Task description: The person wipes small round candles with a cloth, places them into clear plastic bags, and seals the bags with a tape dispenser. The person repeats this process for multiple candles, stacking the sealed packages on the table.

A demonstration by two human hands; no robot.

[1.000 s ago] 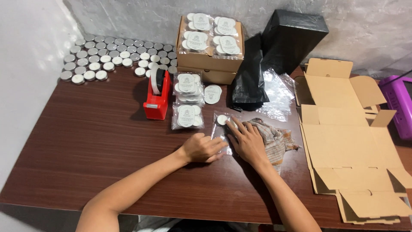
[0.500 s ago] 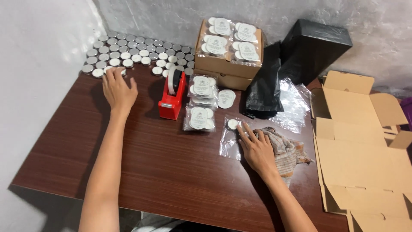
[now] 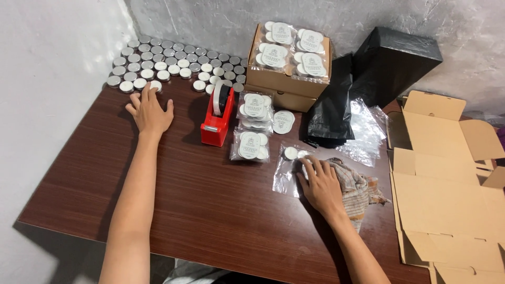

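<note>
Left hand is out at the far left, fingers spread, tips touching a tealight at the near edge of the tealights; nothing grasped yet. Right hand lies flat and open, pinning a clear bag against the table, beside a cloth. One tealight sits inside the bag already. The risk, as I read it: the tins are packed tight, so a clumsy pinch could nudge neighbours out of line. And the bag could slide if that palm eases off. Red tape dispenser stands between the hands.
</note>
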